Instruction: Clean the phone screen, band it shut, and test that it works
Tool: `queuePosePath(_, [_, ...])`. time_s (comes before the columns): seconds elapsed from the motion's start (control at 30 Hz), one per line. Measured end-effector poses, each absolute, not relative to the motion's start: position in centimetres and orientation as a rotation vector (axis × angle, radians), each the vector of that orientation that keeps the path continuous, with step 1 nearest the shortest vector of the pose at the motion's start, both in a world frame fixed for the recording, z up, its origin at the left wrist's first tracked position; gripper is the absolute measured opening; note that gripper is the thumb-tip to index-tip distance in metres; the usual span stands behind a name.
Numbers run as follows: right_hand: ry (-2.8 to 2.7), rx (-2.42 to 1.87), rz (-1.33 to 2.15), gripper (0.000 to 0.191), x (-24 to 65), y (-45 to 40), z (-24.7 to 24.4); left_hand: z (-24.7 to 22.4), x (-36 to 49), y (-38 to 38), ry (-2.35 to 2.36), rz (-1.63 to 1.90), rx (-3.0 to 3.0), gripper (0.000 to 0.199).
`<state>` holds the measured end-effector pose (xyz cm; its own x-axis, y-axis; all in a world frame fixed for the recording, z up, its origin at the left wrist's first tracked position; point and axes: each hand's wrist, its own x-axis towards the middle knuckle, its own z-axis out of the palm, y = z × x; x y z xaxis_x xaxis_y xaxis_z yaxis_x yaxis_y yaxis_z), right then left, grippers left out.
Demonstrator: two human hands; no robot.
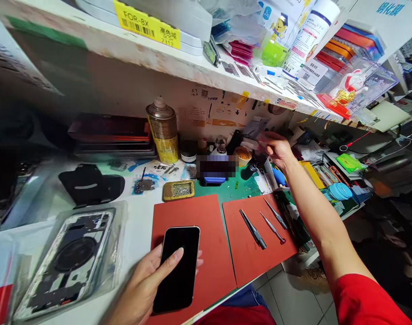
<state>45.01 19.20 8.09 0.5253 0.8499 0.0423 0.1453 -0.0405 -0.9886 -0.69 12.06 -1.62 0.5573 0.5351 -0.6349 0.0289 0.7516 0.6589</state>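
Note:
In my left hand (155, 275) is a smartphone (178, 266), its dark screen facing up and my thumb lying across it. The phone is above the left red mat (195, 212). My right hand (276, 148) reaches to the back right of the bench, its fingers curled and partly blurred. Whatever those fingers hold, if anything, I cannot make out. Close by are a dark bottle (249, 171), a round tub (243, 155) and a blue rubber bulb (279, 176). On the right red mat (238, 246) lie tweezers (253, 230) and two slim screwdrivers (272, 228).
A yellow spray can (163, 131) stands against the wall beside stacked dark trays (111, 135). A bagged phone housing (70, 262) lies at the left. Overhead runs a loaded shelf (178, 72). Behind the mats sits a small gold-rimmed box (178, 191).

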Motion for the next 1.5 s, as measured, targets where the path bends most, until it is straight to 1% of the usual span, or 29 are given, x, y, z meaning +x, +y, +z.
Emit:
queuePosePath(0.1, [-0.981,-1.46,0.801,0.05,40.9,14.6,9.4,-1.5,-0.5,11.8,0.909,0.35,0.775,0.063])
queuePosePath(0.27, [-1.545,-1.486,1.148,0.072,28.5,8.4,8.5,-1.7,-0.4,11.2,0.849,0.296,1.078,0.062])
queuePosePath(0.33, [-1.801,-1.449,1.214,0.071,24.0,8.0,7.9,-1.6,-0.6,10.8,0.873,0.284,1.309,0.056])
queuePosePath(0.4, [-1.992,-1.446,1.194,0.07,21.3,8.6,7.3,-1.1,-0.7,10.4,0.893,0.309,1.483,0.05])
queuePosePath(0.5, [-2.075,-1.52,1.149,0.071,21.1,8.9,6.3,0.4,-1.0,10.1,0.877,0.385,1.446,0.047])
queuePosePath(0.57, [-1.962,-1.572,1.216,0.063,22.8,7.8,5.7,1.3,-1.4,10.2,0.864,0.44,1.249,0.048])
queuePosePath(0.67, [-1.556,-1.69,1.33,0.034,26.1,4.6,5.0,1.9,-2.4,10.6,0.87,0.552,0.916,0.055])
queuePosePath(0.7, [-1.398,-1.691,1.371,0.03,27.0,3.4,4.9,1.9,-2.7,10.7,0.884,0.593,0.836,0.055])
queuePosePath(0.73, [-1.224,-1.623,1.412,0.027,27.7,2.3,4.7,1.8,-3.0,10.7,0.897,0.632,0.773,0.054])
queuePosePath(0.8, [-0.896,-1.342,1.416,0.025,28.0,0.8,4.3,1.4,-3.1,10.6,0.922,0.686,0.685,0.051])
queuePosePath(0.83, [-0.739,-1.198,1.377,0.032,27.7,0.4,4.0,1.2,-3.0,10.4,0.931,0.704,0.654,0.05])
queuePosePath(0.87, [-0.6,-1.087,1.317,0.046,27.0,0.4,3.7,1.0,-2.7,10.1,0.936,0.717,0.633,0.049])
queuePosePath(0.93, [-0.375,-0.989,1.189,0.072,25.2,1.0,2.8,0.7,-1.9,9.3,0.933,0.75,0.623,0.048])
queuePosePath(0.97, [-0.294,-0.986,1.129,0.079,24.2,1.6,2.3,0.6,-1.4,8.9,0.927,0.771,0.631,0.048])
queuePosePath(1.0, [-0.241,-0.988,1.078,0.08,23.2,2.3,1.9,0.6,-1.0,8.5,0.919,0.793,0.643,0.048])
queuePosePath(1.07, [-0.218,-0.974,1.081,0.073,21.7,3.4,1.1,0.6,-0.4,7.8,0.908,0.808,0.672,0.049])
queuePosePath(1.1, [-0.256,-0.954,1.142,0.074,21.1,3.9,0.9,0.7,-0.3,7.5,0.904,0.787,0.691,0.05])
queuePosePath(1.13, [-0.332,-0.933,1.247,0.079,20.8,4.2,0.9,0.9,-0.1,7.3,0.892,0.725,0.716,0.051])
queuePosePath(1.2, [-0.584,-0.909,1.525,0.099,20.6,4.7,1.5,1.2,0.1,7.1,0.831,0.509,0.771,0.051])
queuePosePath(1.23, [-0.742,-0.913,1.652,0.105,20.8,4.9,2.1,1.4,0.3,7.0,0.78,0.391,0.8,0.05])
queuePosePath(1.27, [-0.915,-0.916,1.761,0.106,21.0,5.1,2.8,1.5,0.5,7.0,0.728,0.296,0.819,0.049])
queuePosePath(1.3, [-1.094,-0.907,1.848,0.098,21.3,5.2,3.6,1.6,0.7,6.9,0.689,0.235,0.82,0.048])
queuePosePath(1.33, [-1.261,-0.878,1.885,0.083,21.6,5.1,4.2,1.7,1.0,6.8,0.668,0.213,0.799,0.048])
queuePosePath(1.37, [-1.383,-0.841,1.853,0.063,21.9,4.9,4.7,1.8,1.2,6.7,0.664,0.223,0.754,0.048])
queuePosePath(1.4, [-1.436,-0.815,1.759,0.04,22.1,4.4,4.9,1.8,1.4,6.6,0.671,0.25,0.69,0.048])
queuePosePath(1.43, [-1.403,-0.814,1.609,0.023,22.3,3.8,4.9,1.8,1.5,6.6,0.691,0.286,0.61,0.048])
queuePosePath(1.47, [-1.277,-0.849,1.414,0.017,22.3,3.0,4.5,1.8,1.6,6.5,0.723,0.341,0.529,0.047])
queuePosePath(1.5, [-1.089,-0.907,1.22,0.02,22.2,2.1,3.9,1.8,1.6,6.5,0.759,0.411,0.458,0.047])
